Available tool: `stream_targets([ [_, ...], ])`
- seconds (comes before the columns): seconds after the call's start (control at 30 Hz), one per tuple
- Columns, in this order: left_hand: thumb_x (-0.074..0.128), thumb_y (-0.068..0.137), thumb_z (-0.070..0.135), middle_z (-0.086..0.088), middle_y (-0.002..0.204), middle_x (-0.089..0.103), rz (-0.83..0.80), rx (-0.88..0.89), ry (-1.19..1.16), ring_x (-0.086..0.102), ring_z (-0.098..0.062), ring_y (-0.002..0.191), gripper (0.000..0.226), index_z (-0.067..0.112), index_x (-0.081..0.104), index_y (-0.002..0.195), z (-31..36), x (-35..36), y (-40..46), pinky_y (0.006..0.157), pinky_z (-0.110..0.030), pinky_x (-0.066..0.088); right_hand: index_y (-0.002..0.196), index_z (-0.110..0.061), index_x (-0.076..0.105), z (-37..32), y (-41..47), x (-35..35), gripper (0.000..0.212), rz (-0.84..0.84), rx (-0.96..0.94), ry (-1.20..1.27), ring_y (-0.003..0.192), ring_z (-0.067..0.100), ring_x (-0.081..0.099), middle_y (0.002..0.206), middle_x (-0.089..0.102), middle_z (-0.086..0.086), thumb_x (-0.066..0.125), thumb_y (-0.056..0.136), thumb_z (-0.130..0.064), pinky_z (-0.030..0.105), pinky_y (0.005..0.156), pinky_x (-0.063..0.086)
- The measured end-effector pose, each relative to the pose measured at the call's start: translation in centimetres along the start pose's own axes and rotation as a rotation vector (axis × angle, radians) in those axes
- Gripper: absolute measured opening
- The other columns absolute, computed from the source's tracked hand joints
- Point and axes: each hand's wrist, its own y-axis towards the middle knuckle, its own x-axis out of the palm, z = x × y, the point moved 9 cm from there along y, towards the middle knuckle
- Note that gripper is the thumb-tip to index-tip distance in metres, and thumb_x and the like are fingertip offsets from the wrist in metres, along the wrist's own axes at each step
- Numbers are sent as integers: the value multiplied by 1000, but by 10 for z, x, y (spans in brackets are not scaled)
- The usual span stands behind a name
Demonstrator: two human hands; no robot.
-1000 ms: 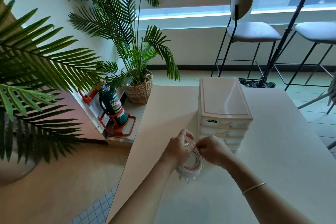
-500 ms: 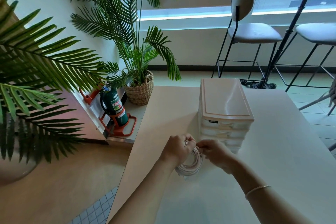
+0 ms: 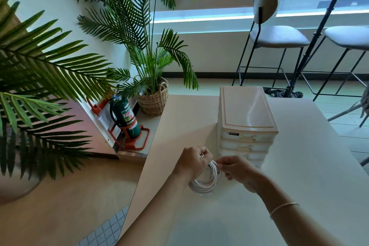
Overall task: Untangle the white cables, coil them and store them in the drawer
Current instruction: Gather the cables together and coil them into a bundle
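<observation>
The white cable coil [image 3: 205, 182], gripped by the left hand [image 3: 192, 163] and pinched by the right hand [image 3: 236, 170], sits near the desk's [image 3: 299, 166] left edge before the closed drawer unit [image 3: 246, 120], palms [image 3: 137, 32] and stools [image 3: 277, 38] beyond.

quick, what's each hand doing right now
Left hand: fingers curled round the coiled white cable, holding it.
Right hand: fingertips pinching the same cable at the top of the coil.

Two bare forearms, no sleeves in view. Left hand [image 3: 192, 163] & wrist: nothing worn. Right hand [image 3: 238, 171]: no rings visible. Thin pale beaded bracelet [image 3: 283, 206] round right wrist, single strand, slim.
</observation>
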Motion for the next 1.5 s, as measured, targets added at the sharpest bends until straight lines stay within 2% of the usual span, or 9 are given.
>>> stream_targets([
  [0.3, 55, 82, 19, 0, 65, 64, 2, -28, -25, 53, -12, 65, 14, 17, 67, 75, 0, -2, 1, 57, -16, 40, 79, -18, 70, -5, -2, -6, 19, 51, -5, 60, 60, 10, 48, 65, 57, 0, 59, 89, -6, 21, 58, 41],
  [0.4, 59, 80, 19, 10, 62, 58, -53, -21, -19, 53, -9, 65, 11, 25, 63, 70, 2, 0, 1, 61, -18, 43, 82, -17, 71, -5, -3, -7, 18, 17, 17, 86, 57, 9, 45, 64, 56, -2, 59, 88, -6, 21, 55, 38],
  [0.63, 57, 65, 34, 1, 75, 61, -176, 5, -3, 56, -12, 70, 2, 36, 56, 64, 6, 13, -2, 67, -30, 50, 84, -11, 66, 8, -4, -3, 9, -107, 125, 192, 56, 10, 40, 63, 48, 0, 60, 86, -5, 23, 52, 36],
  [0.77, 65, 74, 32, 7, 67, 56, -210, 26, 16, 50, -7, 62, 16, 32, 53, 64, 7, 18, -2, 58, -23, 42, 75, -11, 56, 10, -7, -1, 16, -167, 158, 283, 49, 10, 39, 58, 47, 0, 56, 84, 3, 20, 44, 30],
  [0.87, 67, 73, 32, 10, 60, 49, -199, 28, 32, 42, -4, 55, 24, 27, 48, 59, 10, 18, -2, 52, -18, 34, 76, -11, 58, 1, -4, -7, 14, -68, 74, 227, 50, 11, 47, 60, 53, 2, 60, 83, 1, 20, 43, 37],
  [0.97, 59, 65, 35, 8, 57, 50, -197, 3, 17, 41, -5, 52, 17, 25, 48, 57, 11, 19, -2, 51, -20, 34, 81, -13, 67, -10, -2, -11, 13, 43, -15, 78, 55, 10, 57, 66, 62, 4, 62, 84, -2, 20, 48, 47],
  [1.17, 60, 67, 36, 4, 68, 56, -125, -33, 11, 51, -14, 63, 16, 25, 48, 66, 2, 15, -1, 57, -23, 40, 86, -13, 71, -12, -5, 3, 18, 4, 25, 82, 60, 9, 62, 70, 67, 2, 54, 91, -7, 20, 56, 52],
  [1.3, 61, 74, 32, -1, 82, 56, -34, -46, -33, 55, -20, 76, 26, 16, 46, 88, 0, 6, 0, 61, -24, 40, 91, -8, 64, -5, -4, 17, 23, -47, 37, 190, 68, 16, 56, 75, 61, 6, 44, 98, -17, 27, 66, 49],
  [1.5, 59, 71, 38, 0, 77, 55, 9, -106, -95, 52, -20, 72, 31, 15, 46, 88, -4, 1, -3, 59, -27, 38, 88, -8, 62, 4, -7, 24, 28, -85, 26, 406, 66, 15, 51, 72, 60, 5, 39, 99, -20, 26, 65, 42],
])
